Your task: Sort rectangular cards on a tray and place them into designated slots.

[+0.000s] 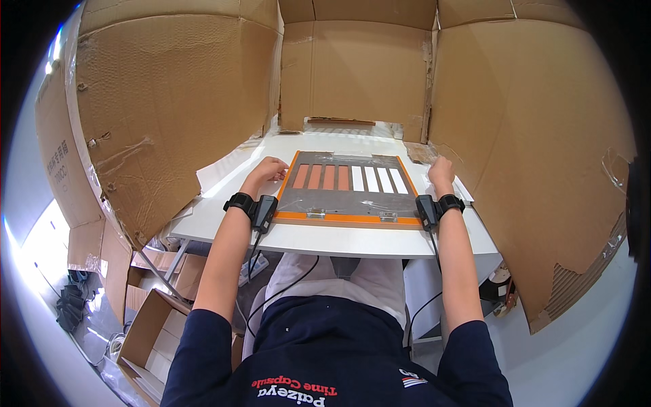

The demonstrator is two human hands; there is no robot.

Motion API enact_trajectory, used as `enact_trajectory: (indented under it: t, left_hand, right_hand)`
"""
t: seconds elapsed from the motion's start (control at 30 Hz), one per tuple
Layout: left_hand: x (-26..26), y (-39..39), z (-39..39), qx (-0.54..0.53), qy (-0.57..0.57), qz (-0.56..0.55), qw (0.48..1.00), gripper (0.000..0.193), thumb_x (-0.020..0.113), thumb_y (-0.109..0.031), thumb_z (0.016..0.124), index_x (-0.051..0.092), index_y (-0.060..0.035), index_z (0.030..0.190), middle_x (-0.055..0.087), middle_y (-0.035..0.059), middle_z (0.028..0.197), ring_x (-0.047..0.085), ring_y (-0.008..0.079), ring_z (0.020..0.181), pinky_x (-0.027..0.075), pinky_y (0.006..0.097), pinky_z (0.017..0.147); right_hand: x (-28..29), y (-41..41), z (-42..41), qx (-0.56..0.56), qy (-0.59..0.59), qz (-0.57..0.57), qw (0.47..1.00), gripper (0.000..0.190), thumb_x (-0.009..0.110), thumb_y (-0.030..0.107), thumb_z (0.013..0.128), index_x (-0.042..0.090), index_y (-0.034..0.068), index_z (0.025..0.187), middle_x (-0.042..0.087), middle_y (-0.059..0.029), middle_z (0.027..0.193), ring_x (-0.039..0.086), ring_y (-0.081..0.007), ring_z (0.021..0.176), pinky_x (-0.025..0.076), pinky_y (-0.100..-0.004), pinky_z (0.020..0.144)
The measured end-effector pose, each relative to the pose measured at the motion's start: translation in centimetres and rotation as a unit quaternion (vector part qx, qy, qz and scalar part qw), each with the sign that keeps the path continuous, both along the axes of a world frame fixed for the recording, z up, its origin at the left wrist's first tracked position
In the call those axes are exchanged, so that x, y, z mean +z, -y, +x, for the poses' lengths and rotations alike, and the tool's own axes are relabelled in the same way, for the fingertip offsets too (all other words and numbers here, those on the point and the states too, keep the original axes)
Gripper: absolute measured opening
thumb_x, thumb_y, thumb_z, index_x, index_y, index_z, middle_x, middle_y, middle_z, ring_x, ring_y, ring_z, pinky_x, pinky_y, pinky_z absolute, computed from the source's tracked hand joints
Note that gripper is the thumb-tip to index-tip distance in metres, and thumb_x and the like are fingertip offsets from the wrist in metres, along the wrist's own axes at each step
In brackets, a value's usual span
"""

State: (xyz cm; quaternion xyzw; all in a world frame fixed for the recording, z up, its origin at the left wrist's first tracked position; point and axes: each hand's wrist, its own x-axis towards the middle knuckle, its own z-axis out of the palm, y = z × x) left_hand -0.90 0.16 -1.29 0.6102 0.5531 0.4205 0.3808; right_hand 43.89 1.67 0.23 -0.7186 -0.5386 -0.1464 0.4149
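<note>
A grey board with an orange rim [351, 206] lies flat on the white table [335, 243]. Across its slots run several reddish-brown strips [315, 177] on the left and several white strips [370, 179] on the right. Two clear hinge-like fittings sit on its near edge. My left hand [269, 170] rests on the table beside the board's left edge, fingers curled, with nothing visible in it. Near the board's upper right edge is my right hand [441, 171], its fingers curled in; whether it holds anything is hidden. Each wrist wears a black strapped device with a cable.
Tall cardboard panels [356, 71] surround the table at the back and both sides. White sheets [463, 189] lie by my right wrist, with a scrap of cardboard [420, 151] beyond. An open cardboard box [147, 330] stands on the floor at lower left. Cables hang from both wrists.
</note>
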Motion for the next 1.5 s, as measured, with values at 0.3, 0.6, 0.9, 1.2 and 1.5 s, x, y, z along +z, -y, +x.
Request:
enact_trajectory:
  t: [0.3,0.6,0.9,1.2,1.5]
  left_hand:
    - [0.1,0.3,0.1,-0.003,0.002,-0.001,1.000,0.019,0.052,-0.013,0.073,0.055,0.0026,0.082,0.054,0.0068,0.067,0.051,0.0114,0.053,0.042,0.0202,0.048]
    - [-0.2,-0.3,-0.3,0.001,0.003,0.002,1.000,0.019,0.052,-0.014,0.073,0.056,0.0023,0.082,0.054,0.0067,0.067,0.052,0.0114,0.054,0.042,0.0204,0.049]
    - [0.1,0.1,0.2,-0.009,-0.002,-0.010,1.000,0.017,0.052,-0.014,0.075,0.054,0.0014,0.083,0.052,0.0038,0.067,0.049,0.0080,0.056,0.042,0.0177,0.051]
    - [-0.4,0.0,0.2,0.012,-0.018,0.021,1.000,0.018,0.052,-0.014,0.071,0.056,0.0023,0.077,0.055,0.0065,0.064,0.054,0.0134,0.054,0.041,0.0222,0.047]
    - [0.0,0.3,-0.3,0.003,-0.019,0.012,1.000,0.019,0.051,-0.014,0.071,0.057,0.0023,0.080,0.056,0.0076,0.067,0.056,0.0142,0.057,0.043,0.0221,0.048]
  right_hand:
    - [0.3,0.6,-0.1,0.016,-0.022,0.009,1.000,0.011,0.055,0.001,0.060,0.061,0.001,0.069,0.057,-0.0201,0.075,0.056,-0.0327,0.074,0.044,-0.0378,0.066]
    - [1.1,1.6,-0.9,0.053,-0.029,0.033,0.998,0.008,0.054,-0.001,0.060,0.060,-0.001,0.065,0.056,-0.0221,0.072,0.056,-0.0342,0.073,0.045,-0.0383,0.064]
    - [1.6,0.3,-1.8,0.120,0.027,0.098,0.988,0.014,0.059,0.004,0.057,0.060,0.000,0.070,0.057,-0.0209,0.072,0.056,-0.0324,0.072,0.045,-0.0358,0.062]
    - [3.7,1.1,-11.0,0.410,-0.233,-0.118,0.874,0.025,0.062,0.003,0.058,0.060,-0.003,0.082,0.058,-0.0093,0.073,0.052,-0.0130,0.061,0.039,-0.0242,0.051]
    - [1.6,1.8,-15.8,0.445,-0.356,-0.208,0.795,0.030,0.062,0.003,0.060,0.055,-0.005,0.089,0.055,-0.0095,0.072,0.048,-0.0119,0.058,0.037,-0.0199,0.049]
